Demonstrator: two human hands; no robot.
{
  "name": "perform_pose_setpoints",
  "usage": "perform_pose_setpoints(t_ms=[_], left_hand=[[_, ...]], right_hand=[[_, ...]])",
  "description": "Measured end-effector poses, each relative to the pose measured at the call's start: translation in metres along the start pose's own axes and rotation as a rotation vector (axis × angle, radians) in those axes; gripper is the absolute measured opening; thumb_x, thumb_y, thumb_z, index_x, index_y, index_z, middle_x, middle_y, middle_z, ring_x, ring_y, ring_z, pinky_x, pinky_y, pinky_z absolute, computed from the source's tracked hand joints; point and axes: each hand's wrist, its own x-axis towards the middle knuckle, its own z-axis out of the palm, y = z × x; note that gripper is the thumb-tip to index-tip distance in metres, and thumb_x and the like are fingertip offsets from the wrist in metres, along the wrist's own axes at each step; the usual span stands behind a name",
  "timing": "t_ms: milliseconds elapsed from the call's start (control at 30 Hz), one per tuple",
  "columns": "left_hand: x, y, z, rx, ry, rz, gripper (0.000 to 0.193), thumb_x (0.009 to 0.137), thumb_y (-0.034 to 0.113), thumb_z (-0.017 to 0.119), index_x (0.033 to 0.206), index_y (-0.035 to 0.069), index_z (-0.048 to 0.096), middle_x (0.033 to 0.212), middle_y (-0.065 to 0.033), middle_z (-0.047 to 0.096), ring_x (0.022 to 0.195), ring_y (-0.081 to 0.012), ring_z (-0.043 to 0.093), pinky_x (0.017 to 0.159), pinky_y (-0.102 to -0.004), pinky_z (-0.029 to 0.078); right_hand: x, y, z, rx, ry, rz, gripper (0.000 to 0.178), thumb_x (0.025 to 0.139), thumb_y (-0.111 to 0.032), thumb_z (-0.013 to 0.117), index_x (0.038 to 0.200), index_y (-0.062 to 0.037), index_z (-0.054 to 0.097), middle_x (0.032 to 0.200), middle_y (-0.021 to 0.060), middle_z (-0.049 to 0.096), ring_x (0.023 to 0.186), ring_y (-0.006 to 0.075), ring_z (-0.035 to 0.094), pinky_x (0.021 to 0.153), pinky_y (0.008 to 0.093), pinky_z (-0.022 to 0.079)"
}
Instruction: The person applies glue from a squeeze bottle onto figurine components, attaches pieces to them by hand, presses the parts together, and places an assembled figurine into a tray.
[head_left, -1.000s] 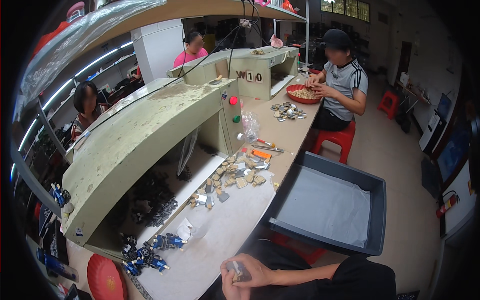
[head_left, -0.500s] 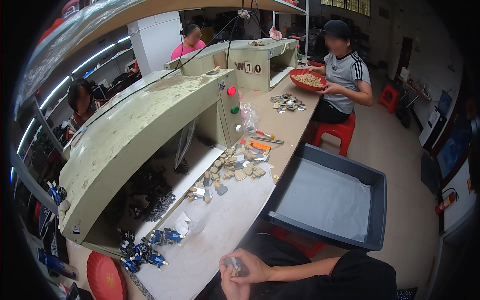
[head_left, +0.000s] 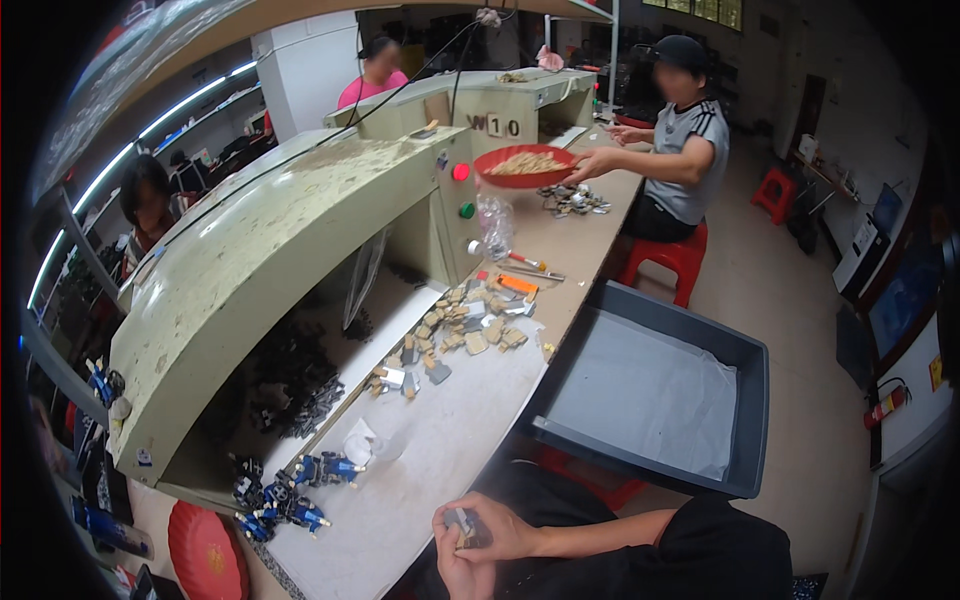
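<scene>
Head camera: worn on the head, a wide fisheye looking down and ahead.
Left hand (head_left: 462,574), right hand (head_left: 508,532): close below the lens, by the lower edge.
Workbench (head_left: 575,243): slants away, lower left to upper right.
Grey tray (head_left: 751,420): seen from above, mid-range.
Windows (head_left: 705,14): far off, at the top.

Black clothing (head_left: 730,555) — bare hands (head_left: 505,530)

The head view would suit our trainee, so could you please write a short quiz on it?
1. True or false: the left hand and right hand are together around the grey pieces.
2. What colour is the bowl held by the co-worker? A green; B red; C blue.
3. Fill in: the green button sits ____ the red button.
Key: 1 true; 2 B; 3 below.
</scene>
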Motion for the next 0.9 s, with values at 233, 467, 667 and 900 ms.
perform_pose_setpoints(t_ms=[233, 467, 667, 900], left_hand=[[-0.007, 0.004, 0.009, 0.004, 0.09, -0.126, 0.026, 0.084, 0.011, 0.045, 0.11, 0.005, 0.044, 0.098, -0.0076, 0.052, 0.091, -0.0177, 0.052, 0.081, -0.0297, 0.044], [-0.011, 0.004, 0.013, 0.044, 0.096, -0.087, 0.022, 0.084, 0.012, 0.045, 0.105, 0.004, 0.047, 0.096, -0.0084, 0.053, 0.091, -0.0181, 0.053, 0.081, -0.0304, 0.044], [-0.006, 0.001, 0.014, 0.045, 0.117, -0.078, 0.021, 0.085, 0.011, 0.045, 0.104, 0.004, 0.047, 0.095, -0.0082, 0.053, 0.09, -0.0182, 0.053, 0.08, -0.0302, 0.045], [-0.007, 0.002, 0.011, 0.026, 0.087, -0.093, 0.021, 0.085, 0.011, 0.045, 0.104, 0.004, 0.047, 0.096, -0.0081, 0.053, 0.091, -0.0183, 0.052, 0.082, -0.0307, 0.044]], right_hand=[[-0.006, -0.002, -0.003, 0.037, 0.013, 0.037, 0.058, 0.067, -0.025, 0.069, 0.112, -0.0028, 0.041, 0.101, 0.0128, 0.05, 0.096, 0.0238, 0.051, 0.082, 0.0322, 0.04], [-0.009, -0.004, -0.003, 0.022, 0.001, 0.024, 0.056, 0.069, -0.027, 0.066, 0.112, -0.0043, 0.038, 0.104, 0.0139, 0.049, 0.097, 0.0276, 0.05, 0.083, 0.0336, 0.04], [-0.007, -0.003, -0.004, 0.048, -0.002, 0.042, 0.057, 0.068, -0.027, 0.067, 0.112, -0.0042, 0.039, 0.103, 0.0139, 0.049, 0.097, 0.0276, 0.05, 0.083, 0.0334, 0.041], [-0.007, -0.003, -0.006, 0.035, -0.013, 0.06, 0.058, 0.068, -0.026, 0.068, 0.113, -0.0032, 0.039, 0.103, 0.014, 0.049, 0.097, 0.0259, 0.05, 0.083, 0.0329, 0.04]])
